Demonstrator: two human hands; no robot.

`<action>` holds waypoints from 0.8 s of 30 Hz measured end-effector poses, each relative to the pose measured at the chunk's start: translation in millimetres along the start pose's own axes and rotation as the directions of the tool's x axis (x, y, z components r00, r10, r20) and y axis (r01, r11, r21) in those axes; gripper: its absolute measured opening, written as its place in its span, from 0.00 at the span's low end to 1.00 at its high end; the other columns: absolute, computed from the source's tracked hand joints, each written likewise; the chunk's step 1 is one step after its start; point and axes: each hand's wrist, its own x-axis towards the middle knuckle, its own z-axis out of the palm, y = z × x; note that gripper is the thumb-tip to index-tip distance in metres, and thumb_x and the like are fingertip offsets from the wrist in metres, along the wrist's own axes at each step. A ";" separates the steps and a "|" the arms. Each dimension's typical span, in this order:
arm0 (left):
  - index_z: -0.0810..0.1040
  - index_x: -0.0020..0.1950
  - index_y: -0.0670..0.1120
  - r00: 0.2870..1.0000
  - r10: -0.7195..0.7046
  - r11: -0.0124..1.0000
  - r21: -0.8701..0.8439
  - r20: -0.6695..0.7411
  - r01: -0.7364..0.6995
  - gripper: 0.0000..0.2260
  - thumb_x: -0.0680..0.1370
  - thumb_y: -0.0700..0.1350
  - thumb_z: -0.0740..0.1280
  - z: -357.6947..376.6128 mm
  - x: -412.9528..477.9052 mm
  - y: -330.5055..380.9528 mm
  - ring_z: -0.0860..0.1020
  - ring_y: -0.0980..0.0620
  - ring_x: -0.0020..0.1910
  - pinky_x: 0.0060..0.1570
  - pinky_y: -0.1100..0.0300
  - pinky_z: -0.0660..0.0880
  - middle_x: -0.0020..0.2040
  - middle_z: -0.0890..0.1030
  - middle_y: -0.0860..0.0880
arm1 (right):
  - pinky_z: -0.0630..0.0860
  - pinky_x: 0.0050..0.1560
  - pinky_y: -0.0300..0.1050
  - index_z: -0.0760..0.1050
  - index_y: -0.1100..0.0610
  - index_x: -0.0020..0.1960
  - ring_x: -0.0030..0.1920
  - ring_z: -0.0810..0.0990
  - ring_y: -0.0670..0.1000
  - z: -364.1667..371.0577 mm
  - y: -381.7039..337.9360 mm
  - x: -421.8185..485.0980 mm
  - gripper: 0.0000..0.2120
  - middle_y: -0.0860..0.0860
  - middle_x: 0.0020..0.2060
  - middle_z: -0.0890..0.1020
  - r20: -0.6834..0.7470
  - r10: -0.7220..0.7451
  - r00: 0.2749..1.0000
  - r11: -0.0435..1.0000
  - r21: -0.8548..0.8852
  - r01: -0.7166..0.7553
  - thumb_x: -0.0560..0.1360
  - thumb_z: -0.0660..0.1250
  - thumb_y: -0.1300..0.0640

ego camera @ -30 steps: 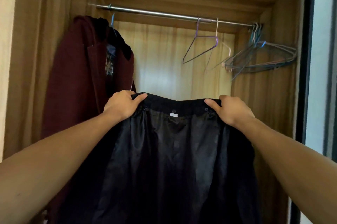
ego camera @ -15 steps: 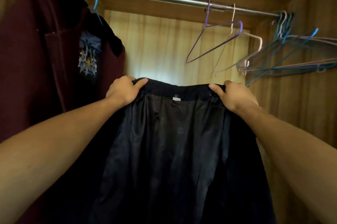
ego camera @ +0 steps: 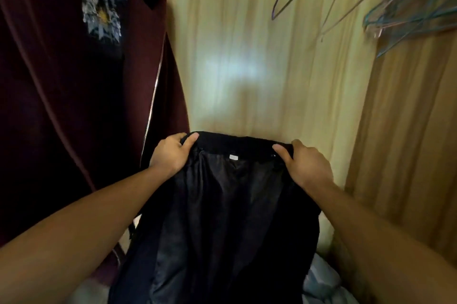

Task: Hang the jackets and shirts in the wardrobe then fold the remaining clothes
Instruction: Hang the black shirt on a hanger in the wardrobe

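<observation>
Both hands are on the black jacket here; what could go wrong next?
1. The left hand and right hand both grip the collar of the black shiny-lined jacket; freeing one for a hanger may let it sag or slip.
2. The teal wire hangers upper right look bunched, so pulling one could drag others.

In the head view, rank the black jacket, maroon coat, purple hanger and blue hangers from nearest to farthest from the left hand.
1. black jacket: its collar is gripped by the left hand.
2. maroon coat: hangs just left of that hand.
3. purple hanger: up and right.
4. blue hangers: top right corner.
</observation>
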 end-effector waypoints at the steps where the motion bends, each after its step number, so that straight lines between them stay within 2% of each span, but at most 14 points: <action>1: 0.82 0.52 0.48 0.998 -0.029 0.999 0.042 0.049 0.027 0.29 0.78 0.70 0.55 13.0 -11.3 -13.5 0.81 0.41 0.49 0.52 0.49 0.78 0.44 0.84 0.45 | 0.71 0.35 0.49 0.69 0.53 0.45 0.34 0.73 0.54 16.5 3.4 -15.9 0.31 0.48 0.32 0.72 0.059 0.007 0.998 1.000 -0.007 -0.007 0.78 0.46 0.27; 3: 0.82 0.50 0.50 0.980 -0.073 0.991 0.123 0.183 0.051 0.29 0.78 0.71 0.53 37.9 -36.3 -40.2 0.82 0.42 0.48 0.52 0.48 0.79 0.43 0.83 0.46 | 0.74 0.36 0.49 0.71 0.54 0.41 0.32 0.74 0.50 46.7 10.0 -48.7 0.34 0.48 0.31 0.74 0.193 0.029 0.981 0.999 0.012 -0.032 0.78 0.44 0.27; 5: 0.81 0.48 0.53 0.947 -0.098 0.985 0.162 0.306 0.050 0.29 0.77 0.72 0.51 60.9 -62.0 -68.3 0.81 0.44 0.47 0.53 0.49 0.79 0.43 0.83 0.48 | 0.77 0.38 0.49 0.72 0.54 0.37 0.33 0.77 0.50 73.4 15.4 -78.7 0.35 0.49 0.31 0.77 0.314 0.051 0.948 0.996 0.051 -0.070 0.78 0.44 0.27; 7: 0.82 0.55 0.53 0.923 -0.118 0.983 0.174 0.367 0.057 0.25 0.79 0.69 0.54 81.5 -82.9 -98.5 0.81 0.44 0.51 0.54 0.51 0.78 0.50 0.84 0.48 | 0.77 0.42 0.49 0.72 0.53 0.37 0.38 0.79 0.53 93.6 19.4 -101.7 0.33 0.50 0.34 0.77 0.409 0.056 0.911 0.997 0.020 -0.070 0.79 0.44 0.28; 8: 0.81 0.56 0.52 0.901 -0.158 0.974 0.215 0.404 0.075 0.25 0.80 0.68 0.54 89.7 -91.6 -110.9 0.81 0.45 0.51 0.52 0.52 0.78 0.50 0.84 0.47 | 0.76 0.44 0.49 0.72 0.53 0.40 0.42 0.80 0.55 101.7 21.5 -110.8 0.32 0.51 0.37 0.78 0.460 0.063 0.886 0.998 -0.022 -0.060 0.79 0.44 0.28; 11: 0.80 0.50 0.49 0.792 -0.267 0.940 0.331 0.550 0.088 0.30 0.78 0.72 0.52 109.8 -114.2 -134.0 0.80 0.46 0.45 0.48 0.51 0.79 0.45 0.82 0.47 | 0.74 0.49 0.49 0.77 0.57 0.53 0.53 0.81 0.58 126.1 29.9 -132.1 0.34 0.56 0.49 0.82 0.623 0.064 0.780 0.994 -0.113 0.008 0.81 0.43 0.32; 14: 0.79 0.53 0.49 0.751 -0.297 0.929 0.359 0.590 0.085 0.31 0.78 0.73 0.50 122.7 -128.9 -145.8 0.80 0.47 0.46 0.51 0.49 0.79 0.48 0.82 0.47 | 0.77 0.49 0.50 0.78 0.56 0.55 0.48 0.82 0.56 143.9 36.8 -147.4 0.43 0.55 0.47 0.83 0.634 0.050 0.771 0.991 -0.125 0.038 0.75 0.35 0.27; 15: 0.79 0.55 0.48 0.738 -0.296 0.928 0.365 0.606 0.073 0.31 0.79 0.72 0.50 124.7 -132.9 -146.2 0.80 0.46 0.48 0.52 0.49 0.78 0.50 0.82 0.46 | 0.78 0.49 0.50 0.77 0.55 0.58 0.46 0.82 0.55 148.8 39.7 -151.6 0.43 0.54 0.46 0.82 0.647 0.044 0.761 0.991 -0.126 0.050 0.75 0.35 0.28; 17: 0.78 0.57 0.45 0.698 -0.294 0.923 0.383 0.653 0.031 0.29 0.81 0.67 0.51 125.7 -138.8 -143.4 0.79 0.45 0.51 0.53 0.52 0.77 0.54 0.81 0.44 | 0.79 0.51 0.53 0.72 0.55 0.69 0.47 0.82 0.57 151.5 42.2 -156.1 0.37 0.57 0.49 0.82 0.733 0.075 0.676 0.989 -0.141 0.043 0.79 0.41 0.30; 19: 0.77 0.61 0.43 0.657 -0.285 0.924 0.383 0.698 -0.007 0.27 0.82 0.64 0.54 121.2 -139.6 -136.1 0.79 0.44 0.55 0.53 0.53 0.75 0.58 0.80 0.43 | 0.79 0.54 0.56 0.64 0.54 0.75 0.51 0.82 0.59 143.7 42.4 -156.9 0.46 0.58 0.54 0.82 0.759 0.100 0.644 0.990 -0.142 0.014 0.73 0.39 0.23; 21: 0.77 0.61 0.46 0.627 -0.259 0.931 0.362 0.735 -0.039 0.24 0.81 0.65 0.58 112.1 -133.0 -124.0 0.78 0.46 0.55 0.54 0.54 0.75 0.58 0.79 0.45 | 0.76 0.57 0.58 0.67 0.53 0.71 0.55 0.80 0.59 123.5 36.3 -148.8 0.48 0.57 0.56 0.80 0.744 0.100 0.661 0.985 -0.170 0.043 0.70 0.39 0.20; 23: 0.76 0.53 0.49 0.649 -0.205 0.941 0.330 0.733 -0.076 0.20 0.80 0.66 0.60 97.4 -118.0 -101.2 0.77 0.49 0.50 0.50 0.56 0.74 0.53 0.79 0.48 | 0.73 0.62 0.59 0.72 0.54 0.63 0.59 0.77 0.59 95.0 24.5 -131.6 0.39 0.55 0.56 0.78 0.763 0.119 0.636 0.976 -0.208 0.067 0.75 0.46 0.23; 24: 0.77 0.53 0.50 0.674 -0.173 0.948 0.308 0.718 -0.086 0.19 0.79 0.65 0.62 87.3 -107.6 -84.9 0.78 0.50 0.49 0.48 0.57 0.73 0.51 0.79 0.49 | 0.71 0.63 0.58 0.74 0.54 0.58 0.60 0.76 0.58 80.3 17.3 -119.6 0.34 0.54 0.55 0.77 0.772 0.126 0.623 0.978 -0.203 0.054 0.77 0.49 0.26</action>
